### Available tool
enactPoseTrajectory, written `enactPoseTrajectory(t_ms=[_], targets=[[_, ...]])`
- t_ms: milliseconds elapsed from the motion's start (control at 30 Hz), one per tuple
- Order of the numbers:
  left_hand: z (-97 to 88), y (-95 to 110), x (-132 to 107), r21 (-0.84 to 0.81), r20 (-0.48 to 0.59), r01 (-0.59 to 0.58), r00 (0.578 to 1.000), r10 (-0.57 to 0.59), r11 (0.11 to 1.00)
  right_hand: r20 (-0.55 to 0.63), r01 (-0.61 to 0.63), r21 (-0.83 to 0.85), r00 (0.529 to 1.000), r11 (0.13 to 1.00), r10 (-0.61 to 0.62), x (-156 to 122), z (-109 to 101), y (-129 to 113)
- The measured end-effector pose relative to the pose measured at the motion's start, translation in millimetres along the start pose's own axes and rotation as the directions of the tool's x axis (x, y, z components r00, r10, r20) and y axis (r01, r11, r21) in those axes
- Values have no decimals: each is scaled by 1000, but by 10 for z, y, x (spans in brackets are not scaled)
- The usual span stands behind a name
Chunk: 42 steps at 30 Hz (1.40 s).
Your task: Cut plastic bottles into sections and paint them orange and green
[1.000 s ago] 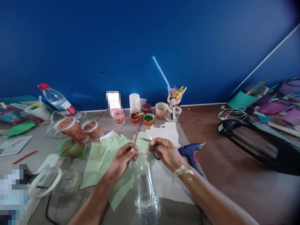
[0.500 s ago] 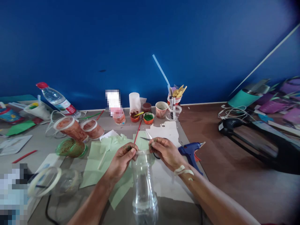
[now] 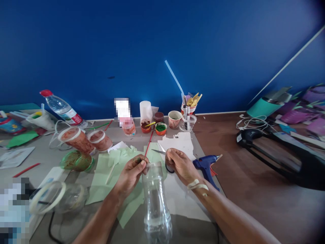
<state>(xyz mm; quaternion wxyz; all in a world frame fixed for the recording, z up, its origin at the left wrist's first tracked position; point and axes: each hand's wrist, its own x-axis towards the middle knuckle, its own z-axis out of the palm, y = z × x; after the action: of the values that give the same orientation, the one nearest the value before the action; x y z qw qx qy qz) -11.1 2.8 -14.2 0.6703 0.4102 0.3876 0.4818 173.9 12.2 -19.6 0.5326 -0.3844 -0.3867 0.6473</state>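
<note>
Head cam: the clear bottle [image 3: 156, 200] stands on the bench [image 3: 45, 159] at 6 o'clock, cut top open. The left hand [image 3: 130, 173] pinches its rim. The right hand [image 3: 179, 164] grips scissors [image 3: 159, 151], blades pointing toward 10 o'clock, right by that rim. Risk as I see it: on slick plastic the blades could skid into the left fingers, or the bottle tips. The water bottle [image 3: 62, 108] at 10 o'clock has a red label, unreadable.

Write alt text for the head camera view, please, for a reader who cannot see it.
A left hand pinches the rim of a clear plastic bottle standing on a cluttered table, while the right hand holds scissors at its open top. Green paper, a blue glue gun and paint cups surround it.
</note>
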Motion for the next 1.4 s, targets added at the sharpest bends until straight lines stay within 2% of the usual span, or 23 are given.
enactPoseTrajectory(t_ms=[133, 300, 467, 567, 700, 867, 967, 1100, 1267, 1400], targets=[[-2, 23, 2, -16, -8, 10, 1000, -10, 1000, -42, -1, 28, 999, 1000, 2, 4, -5, 10], [-16, 39, 7, -52, -50, 9, 999, -12, 999, -106, -19, -46, 994, 999, 15, 15, -20, 13], [-29, 21, 10, -64, -50, 19, 998, -22, 998, -78, -60, -21, 995, 998, 58, 12, -6, 16], [-27, 24, 9, -52, -51, 15, 999, -18, 999, -85, -32, -19, 996, 999, 30, 6, 4, 9], [-21, 31, 9, -39, -41, 33, 999, -35, 999, -128, 19, -154, 991, 988, -39, -12, 1, -12], [-16, 20, 9, -37, -24, 33, 999, -34, 999, -105, 25, -203, 993, 979, -47, -41, 0, -15], [-14, 7, 9, -39, -25, 22, 999, -23, 999, -95, 72, -254, 991, 965, -99, -58, 7, -12], [-15, -14, 12, -45, -2, 19, 1000, -19, 999, -28, 75, -248, 996, 966, -85, -82, 19, -23], [-14, -34, 12, -39, -13, 38, 999, -39, 999, -120, 52, -215, 990, 975, -79, -70, 22, -30], [2, -41, 20, -27, -8, 32, 999, -33, 999, -67, 69, -215, 994, 974, -85, -79, 10, -30]])
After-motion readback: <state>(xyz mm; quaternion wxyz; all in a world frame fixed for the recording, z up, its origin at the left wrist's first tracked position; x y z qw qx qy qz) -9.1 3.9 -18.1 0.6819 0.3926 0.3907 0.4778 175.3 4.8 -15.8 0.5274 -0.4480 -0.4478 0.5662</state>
